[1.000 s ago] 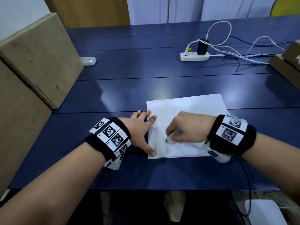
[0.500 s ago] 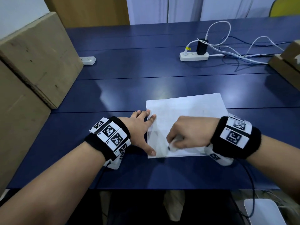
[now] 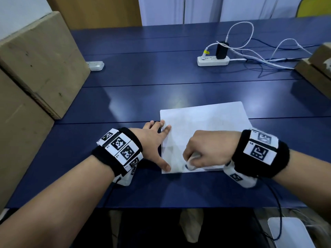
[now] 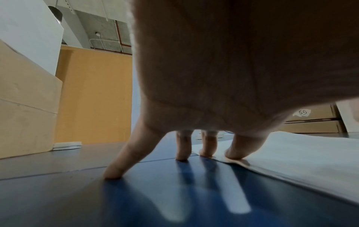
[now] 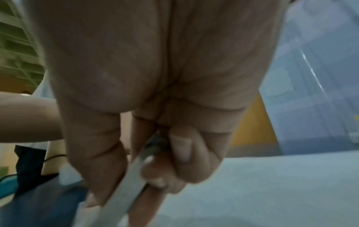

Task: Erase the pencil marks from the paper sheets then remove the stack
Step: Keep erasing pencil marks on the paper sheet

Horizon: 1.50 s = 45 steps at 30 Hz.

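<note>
A stack of white paper sheets [image 3: 206,122] lies on the blue table [image 3: 143,97] in front of me. My left hand [image 3: 157,140] is spread flat, its fingertips [image 4: 233,155] pressing the stack's left edge [image 4: 291,161] while the other fingers rest on the table. My right hand [image 3: 206,151] is curled round a white eraser [image 3: 190,162], whose tip meets the sheet near its front edge. In the right wrist view my right hand [image 5: 136,176] pinches the eraser [image 5: 120,192] between thumb and fingers. Faint marks show on the sheet near the eraser.
Large cardboard boxes [image 3: 35,65] stand along the left. A white power strip [image 3: 213,60] with cables lies at the back, a second strip [image 3: 95,65] by the boxes, and more boxes [image 3: 317,68] sit at the right edge. A white object [image 3: 290,231] lies below the table's front edge.
My right hand has slid the eraser a little toward the sheet's front edge and to the right. The left hand stays in place on the stack's edge.
</note>
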{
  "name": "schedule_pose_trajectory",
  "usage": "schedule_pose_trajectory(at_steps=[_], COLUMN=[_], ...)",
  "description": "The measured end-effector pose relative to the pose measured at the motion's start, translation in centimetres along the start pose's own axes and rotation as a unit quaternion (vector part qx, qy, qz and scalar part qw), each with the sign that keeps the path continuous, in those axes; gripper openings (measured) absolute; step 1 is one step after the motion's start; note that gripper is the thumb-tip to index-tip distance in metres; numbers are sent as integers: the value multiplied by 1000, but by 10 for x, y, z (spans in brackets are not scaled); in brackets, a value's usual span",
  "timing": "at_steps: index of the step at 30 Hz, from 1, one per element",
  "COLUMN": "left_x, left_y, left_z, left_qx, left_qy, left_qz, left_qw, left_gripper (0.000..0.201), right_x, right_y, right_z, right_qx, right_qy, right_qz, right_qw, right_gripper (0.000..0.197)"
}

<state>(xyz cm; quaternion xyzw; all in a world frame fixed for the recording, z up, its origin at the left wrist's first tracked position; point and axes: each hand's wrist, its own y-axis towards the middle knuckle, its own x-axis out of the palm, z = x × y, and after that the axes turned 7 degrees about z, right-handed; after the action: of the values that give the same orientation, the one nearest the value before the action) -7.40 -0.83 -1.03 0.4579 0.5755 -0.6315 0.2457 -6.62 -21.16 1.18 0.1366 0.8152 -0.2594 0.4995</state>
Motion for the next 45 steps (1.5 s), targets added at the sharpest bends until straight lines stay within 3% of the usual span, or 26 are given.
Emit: schedule_pose_trajectory(at_steps=[2,7,9,11,14,16,22,25,29,31,35,38,45], left_x=[-1,0,0,0,-1,-1,2,3,-1,-2,-3,-3,-1], left_y=[0,-1,-1,-1,-1,0,0,0,0,-1,-1,-2,0], left_z=[1,0,0,0,0,0,-2,-3,-1,0,1,3,3], left_qx=[0,0,1,1,4,4,4,4,4,5,0,-6,-3], left_qy=[-1,-2,-3,-5,-7,-10,-25,-31,-27,-23,-18,-31,-48], left_qz=[-2,5,4,3,-2,-3,13,14,3,-1,2,15,32], left_qw=[1000,1000,1000,1000,1000,1000,1000,999,1000,1000,1000,999,998], left_gripper=[139,138,139,139,139,139,139,139,136,134,130,120,123], right_x=[-4,-21,-19,-16,-7,-6,-25,-20,-8,-9,-23,-23,-2], right_y=[4,23,23,15,6,9,29,20,10,12,23,23,10], right_z=[4,38,40,32,12,12,51,46,24,27,48,55,15], right_qx=[16,141,148,101,25,20,193,144,49,59,132,149,10], right_qy=[-12,-25,-21,-4,18,4,-17,-10,19,15,-7,-16,7], right_qz=[7,113,135,102,-14,-13,133,124,7,20,117,140,4], right_qw=[1000,983,980,990,999,1000,972,982,999,998,984,979,1000], right_gripper=[13,21,23,20,13,12,20,21,16,18,21,21,19])
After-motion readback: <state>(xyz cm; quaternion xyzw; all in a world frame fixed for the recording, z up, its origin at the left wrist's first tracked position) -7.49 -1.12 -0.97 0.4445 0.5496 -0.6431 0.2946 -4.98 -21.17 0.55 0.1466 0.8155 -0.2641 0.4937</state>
